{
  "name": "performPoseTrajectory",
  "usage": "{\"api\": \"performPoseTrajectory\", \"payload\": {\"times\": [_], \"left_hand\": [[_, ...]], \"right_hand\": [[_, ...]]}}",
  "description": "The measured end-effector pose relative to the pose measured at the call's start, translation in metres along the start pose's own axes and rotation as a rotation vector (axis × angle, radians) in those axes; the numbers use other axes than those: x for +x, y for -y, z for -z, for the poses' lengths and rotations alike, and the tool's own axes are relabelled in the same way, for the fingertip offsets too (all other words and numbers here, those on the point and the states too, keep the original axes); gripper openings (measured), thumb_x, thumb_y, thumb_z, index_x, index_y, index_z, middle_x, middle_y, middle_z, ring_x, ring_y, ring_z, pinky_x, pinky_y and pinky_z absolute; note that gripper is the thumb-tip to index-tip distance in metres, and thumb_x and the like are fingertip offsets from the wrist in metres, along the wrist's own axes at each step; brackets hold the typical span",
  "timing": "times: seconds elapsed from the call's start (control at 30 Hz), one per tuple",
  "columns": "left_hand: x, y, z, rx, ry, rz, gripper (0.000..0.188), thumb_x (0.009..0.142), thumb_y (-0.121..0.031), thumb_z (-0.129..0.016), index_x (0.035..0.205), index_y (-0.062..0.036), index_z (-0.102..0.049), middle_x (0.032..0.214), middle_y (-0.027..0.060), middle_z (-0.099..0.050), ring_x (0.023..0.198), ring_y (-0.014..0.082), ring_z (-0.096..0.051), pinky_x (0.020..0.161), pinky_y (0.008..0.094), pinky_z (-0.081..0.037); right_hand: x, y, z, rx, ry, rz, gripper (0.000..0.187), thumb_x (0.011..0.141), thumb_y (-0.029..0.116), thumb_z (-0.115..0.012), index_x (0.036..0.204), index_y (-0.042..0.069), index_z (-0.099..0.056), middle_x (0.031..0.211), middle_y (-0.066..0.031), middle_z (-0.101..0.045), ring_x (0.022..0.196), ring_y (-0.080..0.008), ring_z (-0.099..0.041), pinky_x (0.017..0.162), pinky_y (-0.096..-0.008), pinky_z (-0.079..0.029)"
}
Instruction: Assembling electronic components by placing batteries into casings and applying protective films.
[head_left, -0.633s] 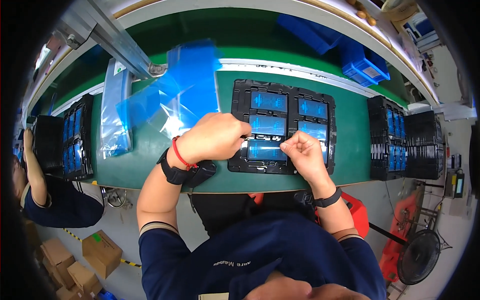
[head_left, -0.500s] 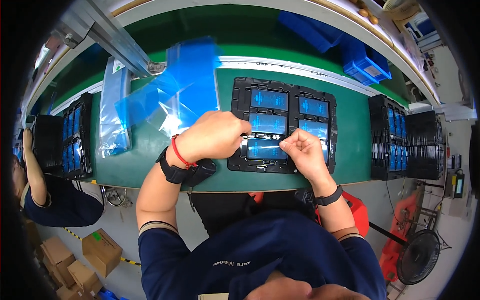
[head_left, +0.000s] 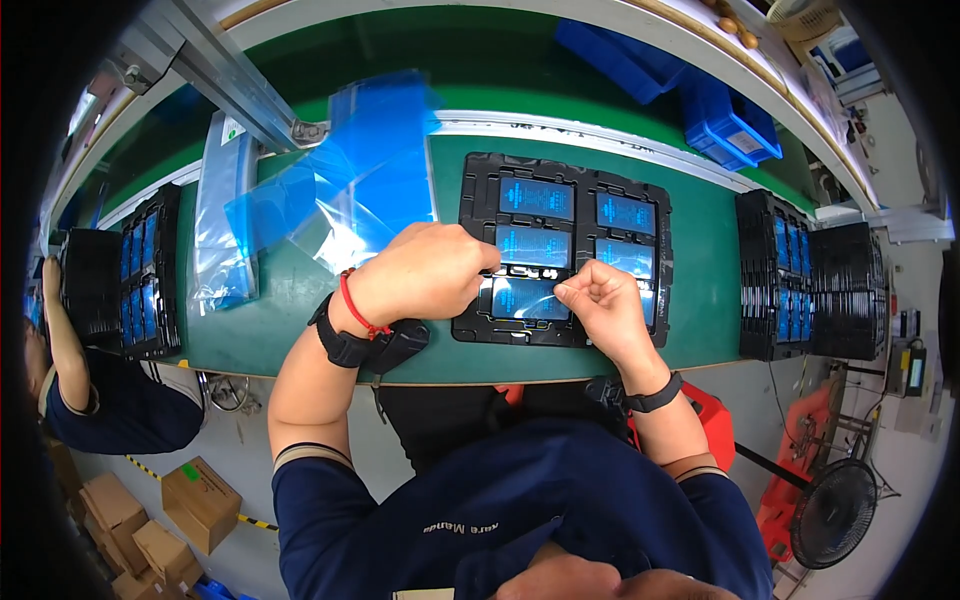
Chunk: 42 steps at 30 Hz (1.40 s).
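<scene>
A black moulded tray point(head_left: 484, 205) lies on the green tabletop, holding two columns of flat dark rectangular packs with a blue sheen. Over its left edge is my left hand point(head_left: 435, 270), fingers curled closed beside the middle and lower packs of the left column. My right hand point(head_left: 608, 308) pinches with thumb and forefinger at the right edge of the lower left pack point(head_left: 528, 298). Glare on that pack suggests clear film, but what either hand grips is too small to tell. Part of the right column is hidden behind my right hand.
Loose blue film sheets point(head_left: 385, 150) and a clear plastic sleeve point(head_left: 222, 220) lie left of the tray. Stacked black trays stand at the right point(head_left: 775, 275) and left point(head_left: 150, 275). Blue bins point(head_left: 735, 130) sit beyond the table. Another person's arm point(head_left: 65, 325) reaches in at far left.
Both hands keep nearly the same hold over the lower left pack. The whole view has shifted very slightly; nothing has visibly been taken up or let go.
</scene>
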<state>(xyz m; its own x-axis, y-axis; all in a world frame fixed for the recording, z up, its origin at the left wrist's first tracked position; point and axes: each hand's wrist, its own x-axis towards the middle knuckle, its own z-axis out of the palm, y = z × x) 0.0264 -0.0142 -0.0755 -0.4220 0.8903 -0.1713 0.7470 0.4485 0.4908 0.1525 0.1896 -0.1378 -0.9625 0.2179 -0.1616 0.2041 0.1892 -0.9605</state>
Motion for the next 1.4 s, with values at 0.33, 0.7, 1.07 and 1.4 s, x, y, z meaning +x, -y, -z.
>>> {"api": "performPoseTrajectory", "payload": {"times": [0.33, 0.7, 1.07, 1.4], "left_hand": [[-0.002, 0.000, -0.001, -0.013, 0.019, -0.011, 0.022, 0.071, -0.007, -0.057, 0.091, -0.0081, -0.066, 0.071, 0.0142, -0.064, 0.068, 0.0320, -0.061, 0.061, 0.0413, -0.048], [0.001, -0.003, -0.009, -0.024, 0.103, -0.070, 0.026, 0.071, -0.005, -0.055, 0.092, -0.0115, -0.069, 0.075, 0.0143, -0.065, 0.068, 0.0318, -0.062, 0.062, 0.0407, -0.049], [0.002, 0.002, 0.000, 0.028, -0.119, 0.099, 0.015, 0.074, -0.020, -0.061, 0.067, -0.0068, -0.063, 0.064, 0.0137, -0.060, 0.064, 0.0340, -0.059, 0.056, 0.0426, -0.045], [0.006, 0.011, -0.005, 0.169, -0.057, 0.298, 0.034, 0.072, -0.035, -0.067, 0.062, -0.0026, -0.066, 0.066, 0.0191, -0.061, 0.067, 0.0357, -0.061, 0.060, 0.0417, -0.049]], "right_hand": [[-0.002, 0.005, -0.004, -0.044, -0.016, 0.004, 0.014, 0.078, 0.003, -0.066, 0.068, 0.004, -0.057, 0.059, 0.0039, -0.055, 0.053, -0.0010, -0.046, 0.049, -0.0183, -0.038], [-0.006, 0.016, -0.011, -0.343, -0.069, 0.044, 0.015, 0.077, 0.000, -0.065, 0.067, 0.001, -0.054, 0.059, -0.0011, -0.058, 0.053, -0.0017, -0.050, 0.048, -0.0198, -0.040], [-0.011, 0.032, 0.040, -0.797, -0.471, 0.246, 0.038, 0.071, 0.008, -0.069, 0.103, 0.006, -0.048, 0.057, -0.0062, -0.054, 0.050, -0.0233, -0.057, 0.047, -0.0347, -0.045], [-0.013, -0.007, 0.094, -0.536, -0.465, -0.095, 0.052, 0.073, 0.029, -0.071, 0.110, -0.005, -0.058, 0.080, -0.0151, -0.064, 0.073, -0.0248, -0.063, 0.069, -0.0346, -0.050]]}}
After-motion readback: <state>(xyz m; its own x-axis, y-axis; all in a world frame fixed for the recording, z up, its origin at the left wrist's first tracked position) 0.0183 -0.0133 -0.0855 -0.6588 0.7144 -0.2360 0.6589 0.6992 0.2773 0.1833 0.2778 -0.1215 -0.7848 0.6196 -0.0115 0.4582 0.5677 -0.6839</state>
